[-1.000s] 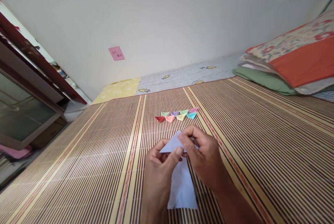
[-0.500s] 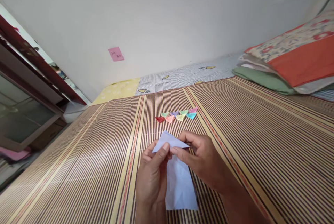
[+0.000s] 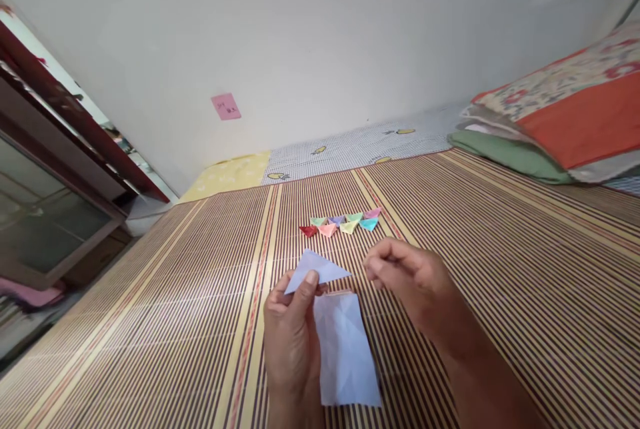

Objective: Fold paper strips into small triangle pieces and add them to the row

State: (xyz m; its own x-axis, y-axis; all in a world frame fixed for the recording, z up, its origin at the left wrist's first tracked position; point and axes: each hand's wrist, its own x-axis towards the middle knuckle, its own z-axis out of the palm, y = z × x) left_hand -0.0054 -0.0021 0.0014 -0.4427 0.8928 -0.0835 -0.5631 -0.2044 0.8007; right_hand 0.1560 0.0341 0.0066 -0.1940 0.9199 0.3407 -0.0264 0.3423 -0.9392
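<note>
A pale lilac paper folded into a triangle (image 3: 323,265) is pinched in my left hand (image 3: 294,342), the thumb flat on its face and the fingers behind. To the right and apart from the paper, my right hand (image 3: 407,276) hovers with curled fingers drawn together and nothing visible in them. Below the triangle, partly behind my left hand, a pale lilac rectangular paper sheet (image 3: 347,356) lies on the striped mat (image 3: 200,322). Farther back sit several small folded paper pieces in two rows, among them a red piece (image 3: 309,231) and a turquoise piece (image 3: 369,223).
A pink note (image 3: 226,106) is stuck on the white wall (image 3: 325,36). Folded bedding (image 3: 575,116) is piled at the right. Checked cloth (image 3: 345,146) and yellow cloth (image 3: 233,172) run along the mat's far edge. A glass-panelled cabinet (image 3: 45,222) stands at the left.
My right hand has let go of the triangle and moved right, away from it. My left hand keeps hold of the triangle, which has shifted slightly left. More of the sheet below shows.
</note>
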